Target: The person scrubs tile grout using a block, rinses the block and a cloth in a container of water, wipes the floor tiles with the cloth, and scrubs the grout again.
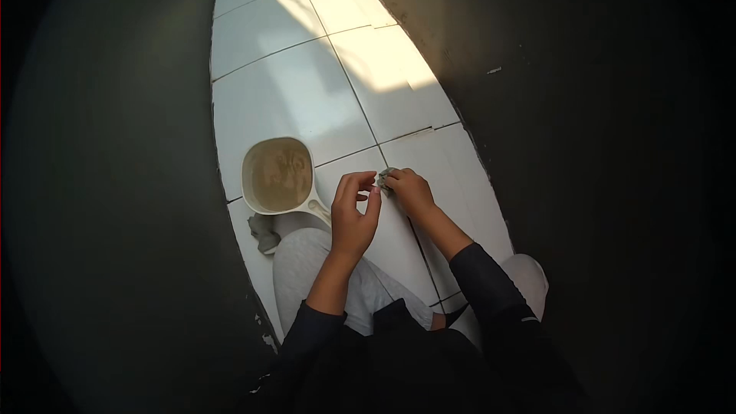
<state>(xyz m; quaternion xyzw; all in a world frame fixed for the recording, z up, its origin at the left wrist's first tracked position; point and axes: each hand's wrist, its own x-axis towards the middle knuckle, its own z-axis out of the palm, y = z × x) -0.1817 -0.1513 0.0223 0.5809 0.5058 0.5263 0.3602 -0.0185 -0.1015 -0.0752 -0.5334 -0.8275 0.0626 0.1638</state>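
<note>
My right hand (pixel 409 191) has its fingers closed around a small grey-green crumpled lump (pixel 386 181) over the white tiles. Whether the lump is cloth or something like putty I cannot make out. Just left of it hovers my left hand (pixel 356 213), its fingers curved and thumb apart, with nothing visible in its grasp. Beside my left hand stands a white dipper (pixel 244 184) holding cloudy brownish water (pixel 280 172), its handle pointing toward my knee. A larger grey lump (pixel 264 233) lies on the tiles below the dipper, near my leg.
White floor tiles (pixel 295 80) with dark joints run away from me in a narrow strip. Dark walls (pixel 123 184) border both sides. Sunlight falls across the far tiles. My bent legs (pixel 307 264) in light grey trousers flank the near tiles.
</note>
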